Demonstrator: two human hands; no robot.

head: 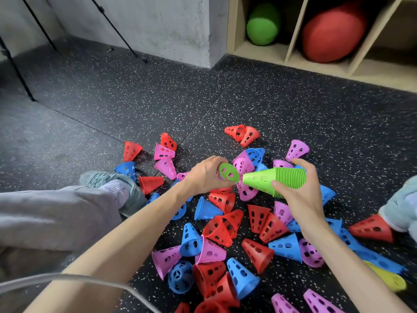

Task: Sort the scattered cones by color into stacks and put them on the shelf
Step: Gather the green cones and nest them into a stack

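My right hand [293,188] grips a stack of green cones [277,180] held sideways, its tip pointing left. My left hand [205,177] holds a single green cone [228,173] with its open mouth facing the stack's tip, a small gap between them. Below and around both hands, several red cones [257,254], blue cones [286,246] and pink cones [209,253] lie scattered on the dark speckled floor [293,114]. A wooden shelf [291,39] stands at the back right.
The shelf compartments hold a green roll [262,24] and a red ball [331,32]. A blue stack [370,254] and a yellow stack [388,279] lie at the right. My left shoe [112,188] and right shoe [399,211] flank the pile. Black stand legs [20,77] rise at the back left.
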